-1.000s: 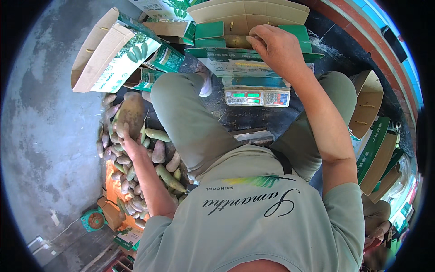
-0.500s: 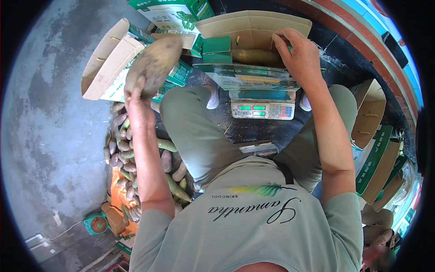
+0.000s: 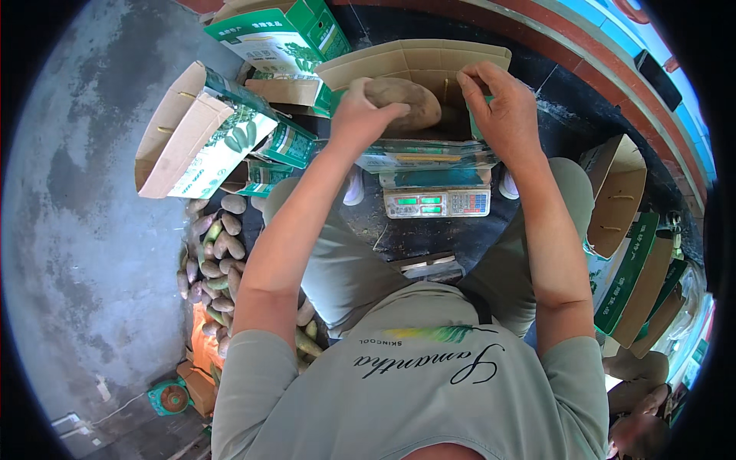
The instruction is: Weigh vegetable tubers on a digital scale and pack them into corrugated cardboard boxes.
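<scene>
My left hand (image 3: 359,119) grips a large oval, brown-skinned vegetable (image 3: 415,106), thumb along its near side, and holds it over the mouth of an open cardboard box (image 3: 422,55). At the box's right end, my right hand (image 3: 504,107) has its fingers bent in a pinch at the edge; the palm hides part of that side. The box stands on a digital scale (image 3: 437,203) with lit green displays, between my knees. What lies inside the box is mostly covered by the vegetable and my hands.
Several similar vegetables (image 3: 221,245) are piled on the floor at my left. Other open boxes stand at the far left (image 3: 180,146), behind (image 3: 280,38) and at the right (image 3: 617,192). A small teal fan-like device (image 3: 170,397) sits at the lower left.
My left hand has carried the large vegetable rightward from beside the left box to above the box on the scale. My right hand has stayed at that box's right end.
</scene>
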